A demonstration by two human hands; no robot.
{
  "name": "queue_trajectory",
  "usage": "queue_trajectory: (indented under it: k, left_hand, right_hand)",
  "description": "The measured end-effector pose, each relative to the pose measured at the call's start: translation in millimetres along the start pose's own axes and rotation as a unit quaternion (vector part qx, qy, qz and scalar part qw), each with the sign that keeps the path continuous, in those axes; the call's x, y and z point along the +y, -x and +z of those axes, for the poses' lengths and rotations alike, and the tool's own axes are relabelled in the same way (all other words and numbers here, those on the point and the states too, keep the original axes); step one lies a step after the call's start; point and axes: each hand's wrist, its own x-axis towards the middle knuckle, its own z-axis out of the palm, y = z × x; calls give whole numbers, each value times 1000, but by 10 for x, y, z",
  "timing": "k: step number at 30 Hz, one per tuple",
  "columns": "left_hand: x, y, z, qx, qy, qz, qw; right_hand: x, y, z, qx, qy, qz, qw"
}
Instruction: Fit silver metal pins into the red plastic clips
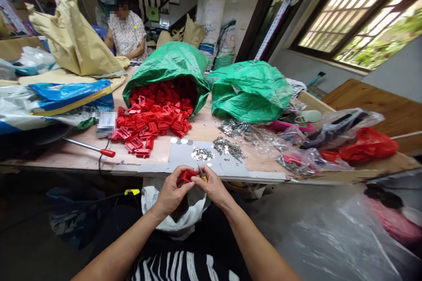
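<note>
My left hand [172,191] is closed around a small red plastic housing [187,175], just in front of the table edge. My right hand [212,186] grips a small pointed tool with a yellow handle [204,178], its thin metal end pointing up; those fingertips also meet the red housing. What the tool is exactly, I cannot make out. Behind my hands, small metal pieces [202,154] lie on a grey mat [178,158], with a darker heap of metal parts [228,147] beside them. Many more red housings [153,118] spill from a green woven sack [171,61].
A second green sack [250,92] stands to the right, near clear plastic bags [296,153] and a red bag [369,147]. A red-handled metal lever [107,153] projects at the left. Below my hands hangs an open white sack [178,224]. Another person [127,30] sits across the table.
</note>
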Motion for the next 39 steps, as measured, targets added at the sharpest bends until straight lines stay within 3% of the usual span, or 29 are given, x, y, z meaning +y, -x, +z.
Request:
queue_trajectory:
  k: [4,9,17,26,32,39]
  left_hand:
    - [-75,-163,-127,41,-60,-13,997]
    - [-252,-338,-286,41,-161,-26,986]
    - [-540,-467,-415,-7,-264,25,964]
    - [-374,-500,-333,2,-272,48,961]
    - [-373,-490,-327,6,-260,77,962]
    - [-371,-504,-332,4,-250,59,966]
  right_hand:
    - [73,-45,-42,55,122,-58,989]
    - [93,-47,-71,87,260,-75,959]
    - [99,-43,-19,78,285,-76,952]
    - [68,-150,-66,50,322,-111,939]
    - [5,-187,-62,25,339,-122,932]
    - [-2,-283,-50,5,378,-112,919]
